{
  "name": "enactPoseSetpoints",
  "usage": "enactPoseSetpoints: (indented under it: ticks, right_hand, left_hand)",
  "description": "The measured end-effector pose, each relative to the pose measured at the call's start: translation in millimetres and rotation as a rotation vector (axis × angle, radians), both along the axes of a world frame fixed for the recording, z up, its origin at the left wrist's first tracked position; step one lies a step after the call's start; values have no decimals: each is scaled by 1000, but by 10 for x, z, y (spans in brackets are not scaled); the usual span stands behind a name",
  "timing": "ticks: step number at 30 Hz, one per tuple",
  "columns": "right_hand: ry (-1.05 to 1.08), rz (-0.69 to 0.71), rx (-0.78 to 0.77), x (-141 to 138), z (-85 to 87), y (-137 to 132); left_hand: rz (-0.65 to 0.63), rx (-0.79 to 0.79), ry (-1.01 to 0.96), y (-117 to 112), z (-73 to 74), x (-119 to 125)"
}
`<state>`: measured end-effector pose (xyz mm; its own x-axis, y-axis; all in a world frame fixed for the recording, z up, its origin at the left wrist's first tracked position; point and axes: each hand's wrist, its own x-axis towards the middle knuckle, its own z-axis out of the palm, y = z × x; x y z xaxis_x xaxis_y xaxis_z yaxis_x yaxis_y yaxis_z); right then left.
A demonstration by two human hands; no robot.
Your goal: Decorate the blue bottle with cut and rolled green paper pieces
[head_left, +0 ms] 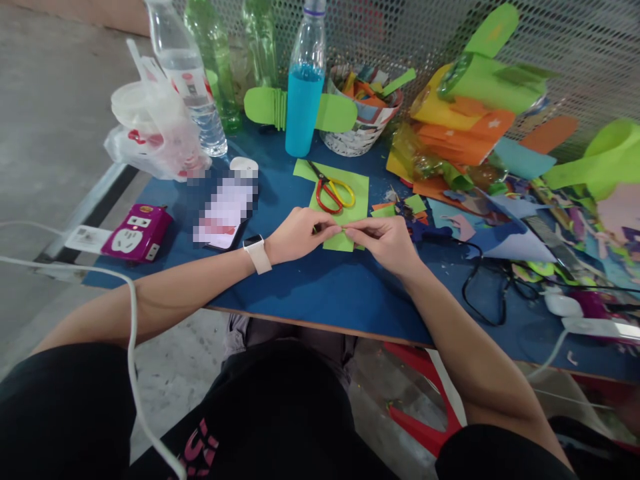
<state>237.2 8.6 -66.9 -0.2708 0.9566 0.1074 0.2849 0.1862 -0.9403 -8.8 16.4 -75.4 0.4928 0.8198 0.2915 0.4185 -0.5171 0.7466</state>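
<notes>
My left hand (309,235), with a watch (256,253) on its wrist, and my right hand (389,244) meet above the table, thumbs and fingertips pinched close together. Between them is a small green piece of paper (344,228), mostly hidden by the fingers. Beneath the hands lies a sheet of light green paper (360,190) on the blue table. Scissors (334,193) with one red and one yellow handle rest on that sheet, just beyond my fingertips.
A bottle of blue liquid (304,107), a water bottle (193,93) and a basket of scraps (360,130) stand at the back. At left are a phone (223,213) and purple power socket (140,233). Paper scraps (465,220) and a black cable (467,293) spread rightward.
</notes>
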Motion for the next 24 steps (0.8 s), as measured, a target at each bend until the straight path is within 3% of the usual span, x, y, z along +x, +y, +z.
enactPoseSetpoints:
  ticks: [24]
  right_hand:
    - [-20,-94,12,-53,10,-134]
  left_hand:
    - [15,-118,-96,-82,-25,12]
